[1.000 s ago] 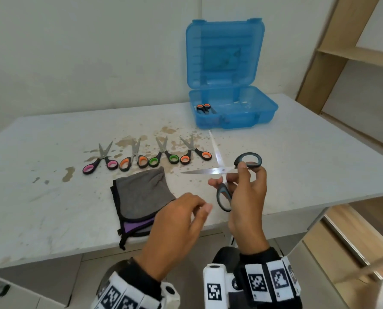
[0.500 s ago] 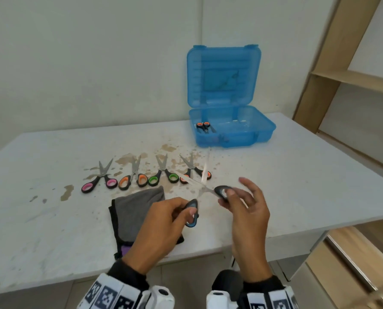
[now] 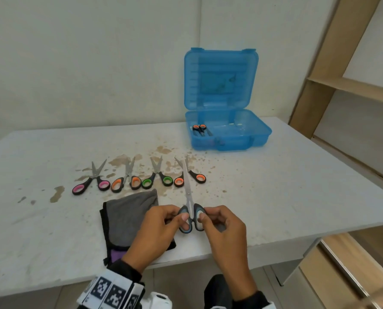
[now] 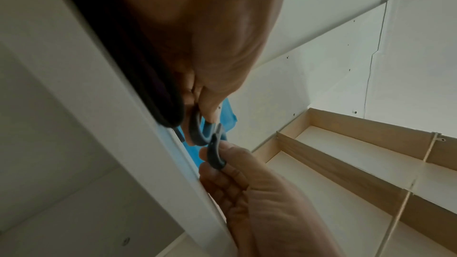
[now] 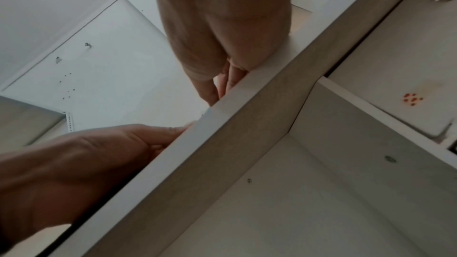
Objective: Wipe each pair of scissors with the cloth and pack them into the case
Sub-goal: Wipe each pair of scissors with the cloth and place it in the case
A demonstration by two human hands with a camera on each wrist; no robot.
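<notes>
Pinching one handle loop in each hand, left hand and right hand, I hold the grey scissors closed. Blades point to 12 o'clock; the cloth lies at 9 o'clock, under my left hand, which is nearer.

Pale worktop, stained brown mid-frame. Lying on it: open blue case upper right of centre; four pairs of scissors in a row at centre; folded grey cloth lower centre, near the front edge.
</notes>
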